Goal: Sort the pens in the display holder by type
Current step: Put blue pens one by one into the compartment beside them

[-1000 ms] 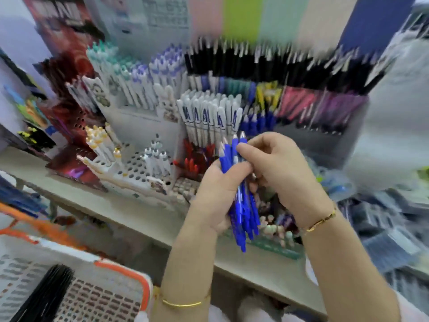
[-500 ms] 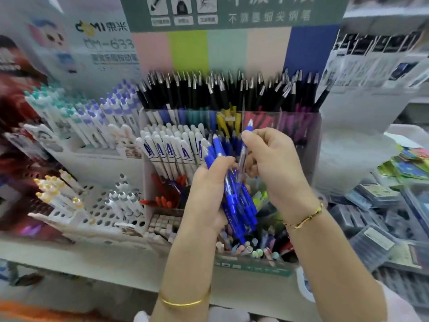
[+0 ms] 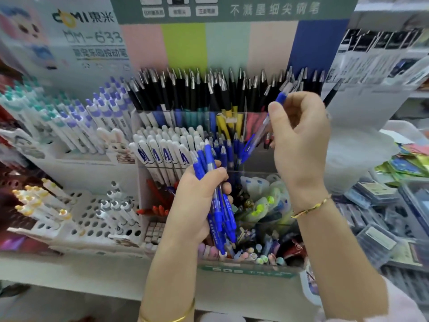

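Blue plastic all round: pinching one blue pen (image 3: 257, 136) in the curled fingers of the right hand (image 3: 301, 145), tip slanted down toward the blue row (image 3: 228, 152) in the middle tier of the display holder (image 3: 255, 164), while clutching a splayed bundle of blue pens (image 3: 220, 217) in the left hand (image 3: 197, 203) just before it. Could easily land among the neighbouring yellow pens (image 3: 222, 126), given the crowding, or shed a bundle pen into the mixed bin (image 3: 246, 271) below.

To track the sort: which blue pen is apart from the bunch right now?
The single blue pen pinched in the right hand, raised and tilted; the bunch is gripped in the left hand.
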`<action>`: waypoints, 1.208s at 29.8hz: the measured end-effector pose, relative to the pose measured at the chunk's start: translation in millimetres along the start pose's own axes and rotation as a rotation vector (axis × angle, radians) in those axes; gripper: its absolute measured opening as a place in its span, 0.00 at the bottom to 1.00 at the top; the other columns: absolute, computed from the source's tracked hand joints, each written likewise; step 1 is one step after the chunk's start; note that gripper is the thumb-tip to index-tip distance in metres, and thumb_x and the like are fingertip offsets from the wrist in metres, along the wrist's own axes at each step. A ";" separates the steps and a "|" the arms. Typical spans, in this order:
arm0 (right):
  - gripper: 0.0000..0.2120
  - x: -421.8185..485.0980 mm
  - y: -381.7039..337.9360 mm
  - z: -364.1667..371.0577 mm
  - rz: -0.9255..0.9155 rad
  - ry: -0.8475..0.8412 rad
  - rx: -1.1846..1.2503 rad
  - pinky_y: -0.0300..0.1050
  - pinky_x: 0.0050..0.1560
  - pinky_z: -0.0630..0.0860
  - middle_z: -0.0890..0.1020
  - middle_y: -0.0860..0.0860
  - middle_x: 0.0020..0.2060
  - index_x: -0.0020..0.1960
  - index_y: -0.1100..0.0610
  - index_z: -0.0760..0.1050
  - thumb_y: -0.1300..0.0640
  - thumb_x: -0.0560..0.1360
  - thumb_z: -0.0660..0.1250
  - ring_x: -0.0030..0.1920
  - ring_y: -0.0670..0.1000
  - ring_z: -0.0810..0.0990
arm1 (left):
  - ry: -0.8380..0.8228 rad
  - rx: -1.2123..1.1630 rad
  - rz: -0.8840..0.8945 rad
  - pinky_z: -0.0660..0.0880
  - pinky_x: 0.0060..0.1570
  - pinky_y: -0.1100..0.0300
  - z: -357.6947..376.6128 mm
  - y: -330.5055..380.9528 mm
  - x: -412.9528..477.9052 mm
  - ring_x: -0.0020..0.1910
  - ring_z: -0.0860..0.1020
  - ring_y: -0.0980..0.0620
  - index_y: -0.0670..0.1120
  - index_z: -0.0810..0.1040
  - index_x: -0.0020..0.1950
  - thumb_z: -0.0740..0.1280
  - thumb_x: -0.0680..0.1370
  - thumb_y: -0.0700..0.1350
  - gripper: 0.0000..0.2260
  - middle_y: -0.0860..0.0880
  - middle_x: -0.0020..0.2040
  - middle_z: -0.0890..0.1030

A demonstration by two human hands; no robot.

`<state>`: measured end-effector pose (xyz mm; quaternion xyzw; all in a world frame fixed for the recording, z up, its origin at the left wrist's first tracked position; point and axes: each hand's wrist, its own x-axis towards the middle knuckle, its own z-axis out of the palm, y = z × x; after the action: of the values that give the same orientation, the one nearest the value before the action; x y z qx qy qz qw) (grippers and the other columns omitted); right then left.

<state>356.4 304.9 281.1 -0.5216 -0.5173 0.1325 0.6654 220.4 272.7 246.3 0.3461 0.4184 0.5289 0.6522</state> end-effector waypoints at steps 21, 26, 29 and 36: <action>0.07 -20.7 5.7 -1.2 0.069 -0.312 -0.329 0.41 0.40 0.73 0.79 0.46 0.35 0.43 0.55 0.79 0.52 0.76 0.66 0.38 0.44 0.76 | -0.207 0.030 0.039 0.78 0.35 0.60 -5.1 1.6 -10.9 0.36 0.81 0.53 0.35 0.70 0.63 0.66 0.72 0.42 0.22 0.46 0.43 0.83; 0.06 -18.4 -11.6 -10.3 0.361 -0.656 -0.061 0.34 0.30 0.72 0.81 0.48 0.31 0.45 0.57 0.81 0.55 0.74 0.69 0.31 0.44 0.79 | -0.215 -0.011 0.025 0.80 0.35 0.58 3.5 -0.7 -11.2 0.37 0.82 0.50 0.39 0.72 0.63 0.65 0.73 0.40 0.19 0.43 0.44 0.82; 0.03 -15.4 -6.9 -8.5 0.386 -0.726 -0.060 0.31 0.28 0.70 0.79 0.46 0.30 0.44 0.58 0.80 0.58 0.73 0.69 0.28 0.40 0.75 | -0.198 0.002 0.014 0.82 0.39 0.52 4.9 -1.6 -11.7 0.42 0.84 0.45 0.42 0.74 0.61 0.62 0.77 0.40 0.12 0.42 0.45 0.83; 0.06 4.3 -4.1 -6.3 0.245 -0.218 0.197 0.35 0.27 0.69 0.77 0.52 0.34 0.42 0.55 0.71 0.63 0.76 0.63 0.27 0.42 0.73 | -0.013 0.090 0.064 0.80 0.49 0.45 -3.5 -4.9 -8.0 0.50 0.83 0.41 0.44 0.69 0.50 0.60 0.81 0.38 0.02 0.41 0.43 0.84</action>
<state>362.0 302.8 287.4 -0.4954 -0.5033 0.3182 0.6324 218.4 263.9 242.0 0.3917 0.4262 0.5278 0.6215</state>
